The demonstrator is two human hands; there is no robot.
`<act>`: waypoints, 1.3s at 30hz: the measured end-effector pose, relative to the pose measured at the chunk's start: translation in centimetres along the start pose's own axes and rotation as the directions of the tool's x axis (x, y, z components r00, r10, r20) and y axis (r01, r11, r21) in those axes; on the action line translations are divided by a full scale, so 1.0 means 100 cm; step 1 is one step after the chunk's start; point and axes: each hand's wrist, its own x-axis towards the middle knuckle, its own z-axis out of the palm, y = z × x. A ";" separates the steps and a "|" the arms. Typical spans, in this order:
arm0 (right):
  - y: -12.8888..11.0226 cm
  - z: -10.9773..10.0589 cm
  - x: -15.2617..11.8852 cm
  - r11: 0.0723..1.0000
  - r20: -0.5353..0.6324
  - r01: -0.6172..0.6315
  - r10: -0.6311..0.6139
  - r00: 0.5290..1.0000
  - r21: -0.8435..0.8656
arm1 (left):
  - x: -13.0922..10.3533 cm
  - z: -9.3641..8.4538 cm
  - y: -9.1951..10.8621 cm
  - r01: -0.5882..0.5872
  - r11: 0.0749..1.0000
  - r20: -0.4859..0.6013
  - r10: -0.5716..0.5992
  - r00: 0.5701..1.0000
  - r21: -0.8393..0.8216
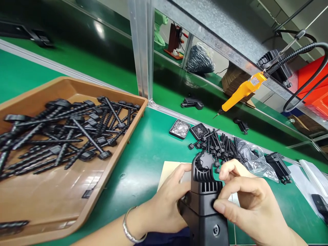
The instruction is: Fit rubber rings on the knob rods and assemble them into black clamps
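A tall black plastic housing (206, 203) stands upright in front of me, with a ribbed top, a round toothed knob (205, 160) and a screw hole low on its face. My left hand (170, 196) is wrapped around its left side, the fingers partly hidden behind it. My right hand (252, 200) is at the housing's right edge, thumb and bent fingers pinched close against the seam below the ribs. Whether a small part sits between those fingertips is hidden. Just behind the housing lies a pile of black ribbed screw-like rods (220, 145).
A brown tray (64, 201) holds many black threaded rods on the left. Two small screw dishes (179, 128) sit at the back. A yellow electric screwdriver (243, 90) hangs ahead on the right. Clear plastic bags (258, 160) and black parts (278, 165) lie to the right.
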 end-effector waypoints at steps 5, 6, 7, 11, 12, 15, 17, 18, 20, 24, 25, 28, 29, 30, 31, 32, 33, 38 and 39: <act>0.007 0.007 -0.003 0.999 -0.065 0.011 -0.008 0.998 0.042 | 0.000 0.000 0.000 0.014 1.000 0.012 -0.014 1.000 0.014; 0.010 0.006 -0.004 0.996 -0.072 0.006 0.000 0.997 0.091 | 0.000 0.000 0.000 0.016 1.000 0.015 -0.016 1.000 0.017; 0.014 0.005 -0.005 0.988 -0.069 0.002 0.009 0.998 0.153 | 0.000 0.000 0.000 0.017 1.000 0.016 -0.017 1.000 0.020; 0.025 0.001 -0.010 0.931 -0.013 -0.034 0.042 0.999 0.364 | -0.001 0.000 0.000 0.008 1.000 0.007 -0.008 1.000 0.018; 0.026 0.001 -0.010 0.923 -0.001 -0.053 0.057 0.998 0.381 | -0.001 0.000 0.000 0.007 1.000 0.007 -0.007 1.000 0.018; 0.022 0.006 -0.008 0.904 0.010 -0.102 0.107 0.994 0.415 | 0.000 -0.001 0.001 0.003 1.000 0.008 -0.003 1.000 0.029; 0.018 0.012 -0.004 0.895 0.002 -0.111 0.122 0.993 0.433 | 0.001 -0.001 0.001 0.000 1.000 0.012 -0.001 1.000 0.029; 0.017 0.015 -0.003 0.896 -0.003 -0.108 0.121 0.993 0.431 | 0.001 -0.001 0.001 0.000 1.000 0.013 0.000 1.000 0.029; 0.014 0.018 -0.003 0.911 -0.008 -0.094 0.106 0.994 0.402 | 0.001 -0.001 0.001 0.003 1.000 0.013 -0.003 1.000 0.029; 0.018 0.010 -0.003 0.940 0.005 -0.051 0.053 0.999 0.336 | 0.001 -0.002 0.002 -0.001 1.000 0.006 0.001 1.000 0.014; 0.022 0.005 0.001 0.950 -0.008 -0.018 0.021 1.000 0.313 | 0.001 -0.003 0.002 -0.001 1.000 0.009 0.001 1.000 0.006; 0.043 -0.013 0.037 0.989 -0.103 0.076 -0.089 0.991 -0.125 | 0.002 -0.003 0.004 0.013 1.000 0.032 -0.013 0.999 -0.007; 0.053 -0.018 0.056 0.924 -0.122 0.063 -0.117 0.986 -0.377 | 0.001 -0.003 0.003 0.016 1.000 0.033 -0.016 0.999 -0.006; 0.065 -0.021 0.077 0.759 -0.087 -0.006 -0.068 0.994 -0.651 | 0.001 -0.002 0.002 0.014 1.000 0.026 -0.014 1.000 -0.003; 0.077 -0.023 0.099 0.676 -0.052 -0.027 -0.017 0.999 -0.736 | 0.000 -0.001 0.001 0.010 1.000 0.013 -0.010 1.000 0.002; 0.091 -0.023 0.121 0.628 -0.013 -0.026 0.025 1.000 -0.778 | -0.001 0.000 -0.001 0.008 1.000 -0.002 -0.008 1.000 0.010; 0.103 -0.022 0.141 0.579 0.022 -0.026 0.075 0.997 -0.815 | -0.002 0.001 -0.004 0.012 1.000 -0.014 -0.011 1.000 0.019; 0.155 -0.006 0.199 0.408 0.111 -0.014 0.281 0.953 -0.913 | -0.005 -0.001 -0.014 0.080 0.993 -0.013 -0.079 0.997 0.082; 0.162 -0.003 0.204 0.389 0.119 -0.012 0.310 0.943 -0.921 | -0.006 -0.001 -0.014 0.074 0.994 -0.010 -0.073 0.997 0.080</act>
